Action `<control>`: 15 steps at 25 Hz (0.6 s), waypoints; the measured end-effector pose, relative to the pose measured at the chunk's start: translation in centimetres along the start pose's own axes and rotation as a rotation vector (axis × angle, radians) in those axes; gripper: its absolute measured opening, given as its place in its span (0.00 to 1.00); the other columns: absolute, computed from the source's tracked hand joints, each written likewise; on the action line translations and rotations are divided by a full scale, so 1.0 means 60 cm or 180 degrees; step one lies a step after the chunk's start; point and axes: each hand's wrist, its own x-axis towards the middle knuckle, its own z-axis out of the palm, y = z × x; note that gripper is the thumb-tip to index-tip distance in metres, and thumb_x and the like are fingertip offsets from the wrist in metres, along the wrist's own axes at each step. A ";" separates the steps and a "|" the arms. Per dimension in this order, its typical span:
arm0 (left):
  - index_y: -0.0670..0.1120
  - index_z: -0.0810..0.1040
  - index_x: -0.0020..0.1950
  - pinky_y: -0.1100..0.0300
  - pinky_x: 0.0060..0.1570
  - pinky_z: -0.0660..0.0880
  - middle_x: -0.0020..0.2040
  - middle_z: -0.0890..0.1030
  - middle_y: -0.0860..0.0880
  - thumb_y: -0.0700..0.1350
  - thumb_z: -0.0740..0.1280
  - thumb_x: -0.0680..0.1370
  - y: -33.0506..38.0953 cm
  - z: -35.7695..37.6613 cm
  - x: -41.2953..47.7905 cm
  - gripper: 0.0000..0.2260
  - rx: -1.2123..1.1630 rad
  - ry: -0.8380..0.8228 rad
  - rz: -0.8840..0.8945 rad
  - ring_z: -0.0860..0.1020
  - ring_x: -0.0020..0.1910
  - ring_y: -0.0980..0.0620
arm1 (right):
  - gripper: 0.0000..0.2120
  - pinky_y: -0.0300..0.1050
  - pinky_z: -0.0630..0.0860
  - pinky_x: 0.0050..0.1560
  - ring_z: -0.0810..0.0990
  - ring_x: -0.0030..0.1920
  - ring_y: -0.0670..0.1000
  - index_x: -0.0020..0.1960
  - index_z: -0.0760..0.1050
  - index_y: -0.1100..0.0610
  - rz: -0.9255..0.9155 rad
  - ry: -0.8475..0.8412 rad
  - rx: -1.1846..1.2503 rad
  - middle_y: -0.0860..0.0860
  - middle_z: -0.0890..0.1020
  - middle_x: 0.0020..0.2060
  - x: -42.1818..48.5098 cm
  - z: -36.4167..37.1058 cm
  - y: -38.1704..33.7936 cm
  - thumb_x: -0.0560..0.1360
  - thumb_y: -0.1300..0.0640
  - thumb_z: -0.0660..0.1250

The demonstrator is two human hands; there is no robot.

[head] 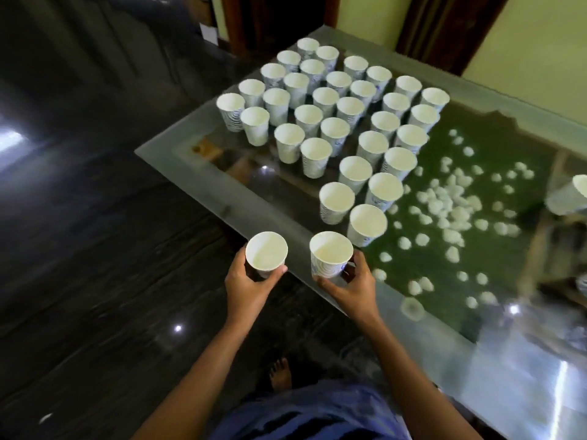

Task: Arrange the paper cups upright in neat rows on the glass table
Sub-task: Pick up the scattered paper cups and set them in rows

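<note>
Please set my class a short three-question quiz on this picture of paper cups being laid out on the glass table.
1. True or false: the left hand is empty.
2. How do the row cups on the glass table stand? A upright, mouths up; B upside down; C stacked in one tower.
3. Fill the gap: the print on the near cup gripped by the right hand is ___.
Key: 1 false, it holds the left cup; 2 A; 3 blue.
</note>
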 end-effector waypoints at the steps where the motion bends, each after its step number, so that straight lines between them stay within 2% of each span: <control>1: 0.44 0.74 0.61 0.62 0.53 0.70 0.55 0.77 0.51 0.46 0.79 0.62 -0.002 -0.008 0.019 0.30 0.0003 0.0014 0.0027 0.73 0.55 0.56 | 0.34 0.42 0.75 0.57 0.77 0.56 0.49 0.61 0.66 0.50 -0.0057 -0.0030 -0.0011 0.48 0.76 0.56 0.014 0.018 -0.011 0.61 0.58 0.79; 4: 0.44 0.74 0.61 0.68 0.52 0.68 0.54 0.76 0.53 0.45 0.79 0.62 -0.014 -0.026 0.093 0.29 -0.0057 0.0098 0.0047 0.72 0.54 0.58 | 0.34 0.43 0.75 0.58 0.76 0.57 0.49 0.62 0.67 0.53 -0.0111 -0.0083 -0.0026 0.50 0.76 0.57 0.071 0.073 -0.036 0.61 0.57 0.79; 8: 0.46 0.74 0.59 0.65 0.53 0.70 0.54 0.76 0.54 0.46 0.79 0.62 -0.027 -0.031 0.197 0.28 -0.0162 0.0053 -0.0031 0.74 0.55 0.56 | 0.32 0.29 0.70 0.52 0.75 0.55 0.43 0.59 0.66 0.48 -0.0162 -0.0135 -0.0118 0.42 0.74 0.54 0.156 0.133 -0.062 0.62 0.55 0.79; 12: 0.43 0.75 0.58 0.70 0.49 0.68 0.53 0.77 0.52 0.45 0.79 0.61 -0.034 -0.035 0.312 0.28 0.0039 -0.0063 0.0148 0.75 0.53 0.54 | 0.34 0.20 0.69 0.47 0.72 0.56 0.40 0.61 0.64 0.46 -0.0142 -0.0166 -0.0070 0.40 0.72 0.56 0.249 0.185 -0.082 0.62 0.54 0.79; 15: 0.42 0.75 0.58 0.73 0.49 0.66 0.53 0.76 0.53 0.44 0.80 0.61 -0.032 -0.044 0.396 0.29 0.0169 -0.0083 0.0097 0.74 0.54 0.55 | 0.35 0.25 0.69 0.53 0.71 0.58 0.39 0.62 0.63 0.43 0.0063 -0.0166 -0.0012 0.39 0.72 0.58 0.306 0.226 -0.102 0.62 0.53 0.79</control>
